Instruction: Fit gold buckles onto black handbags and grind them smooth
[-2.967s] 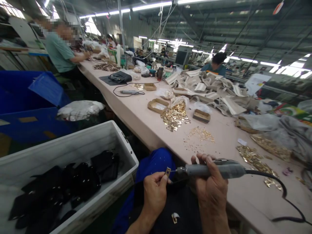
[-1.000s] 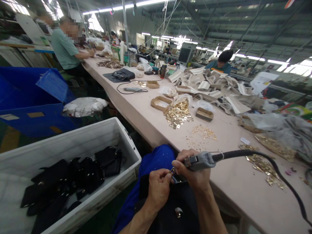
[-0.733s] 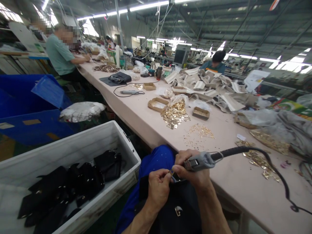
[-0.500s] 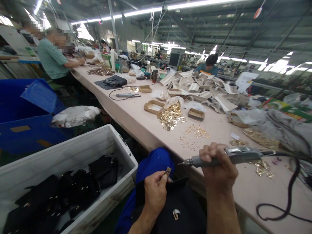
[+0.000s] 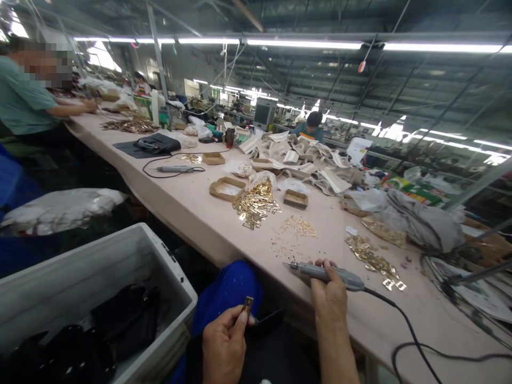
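Observation:
My left hand (image 5: pixel 224 344) is closed in a pinch on a small gold metal plate (image 5: pixel 248 305), held upright above my lap. Black bag material (image 5: pixel 276 346) lies over my lap beneath that hand. In my right hand (image 5: pixel 330 293), the fingers wrap round a grey electric screwdriver (image 5: pixel 316 271) with a black cable (image 5: pixel 400 314). The screwdriver's bit points left, low over the table's near edge or resting there; I cannot tell which. Beyond its tip lie tiny scattered screws (image 5: pixel 296 229) and a heap of gold metal plates (image 5: pixel 256 205).
A white bin (image 5: pixel 160 256) with black bags inside stands at my left. On the table (image 5: pixel 192 208) are cardboard trays (image 5: pixel 228 189), a second screwdriver (image 5: pixel 174 169), more gold hardware (image 5: pixel 372 256) and a pile of pale cut pieces (image 5: pixel 296 154). A co-worker (image 5: pixel 24 101) sits at far left.
The view has turned to the right. My right hand has lowered the screwdriver toward the table's near edge. My left hand still pinches the gold plate.

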### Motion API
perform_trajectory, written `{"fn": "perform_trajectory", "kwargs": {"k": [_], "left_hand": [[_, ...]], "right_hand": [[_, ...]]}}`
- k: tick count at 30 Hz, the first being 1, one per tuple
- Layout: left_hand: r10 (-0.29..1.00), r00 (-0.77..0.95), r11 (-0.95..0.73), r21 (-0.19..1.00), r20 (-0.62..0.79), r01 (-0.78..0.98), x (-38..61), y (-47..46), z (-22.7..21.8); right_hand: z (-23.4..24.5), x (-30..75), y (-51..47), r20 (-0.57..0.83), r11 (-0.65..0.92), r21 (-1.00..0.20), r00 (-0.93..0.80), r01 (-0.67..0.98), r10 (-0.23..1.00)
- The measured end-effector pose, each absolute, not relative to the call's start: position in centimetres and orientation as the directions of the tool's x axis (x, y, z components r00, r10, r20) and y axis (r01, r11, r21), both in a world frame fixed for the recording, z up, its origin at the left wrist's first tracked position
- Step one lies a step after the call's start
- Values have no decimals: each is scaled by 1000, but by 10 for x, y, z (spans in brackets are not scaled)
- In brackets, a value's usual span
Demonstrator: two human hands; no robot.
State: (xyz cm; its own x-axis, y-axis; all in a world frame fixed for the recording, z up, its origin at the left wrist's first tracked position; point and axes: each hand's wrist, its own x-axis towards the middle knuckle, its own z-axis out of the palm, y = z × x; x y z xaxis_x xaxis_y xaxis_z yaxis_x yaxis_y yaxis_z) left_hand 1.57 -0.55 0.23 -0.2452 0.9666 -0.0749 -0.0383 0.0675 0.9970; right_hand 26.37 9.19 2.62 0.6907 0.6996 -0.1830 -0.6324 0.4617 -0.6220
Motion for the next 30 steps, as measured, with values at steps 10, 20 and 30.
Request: {"fn": "perform_trajectory", "kwargs": {"k": [10, 20, 30], "left_hand": [[959, -274, 60, 997, -71, -49, 18, -5, 14], [961, -269, 68, 998, -67, -6, 17, -5, 12], [954, -297, 54, 998, -40, 37, 18, -4, 12]], "right_hand": [[6, 256, 104, -134, 465, -638, 684, -614, 718], [4, 254, 108, -134, 480, -619, 686, -621, 715], [7, 256, 104, -128, 480, -613, 679, -627, 723]]}}
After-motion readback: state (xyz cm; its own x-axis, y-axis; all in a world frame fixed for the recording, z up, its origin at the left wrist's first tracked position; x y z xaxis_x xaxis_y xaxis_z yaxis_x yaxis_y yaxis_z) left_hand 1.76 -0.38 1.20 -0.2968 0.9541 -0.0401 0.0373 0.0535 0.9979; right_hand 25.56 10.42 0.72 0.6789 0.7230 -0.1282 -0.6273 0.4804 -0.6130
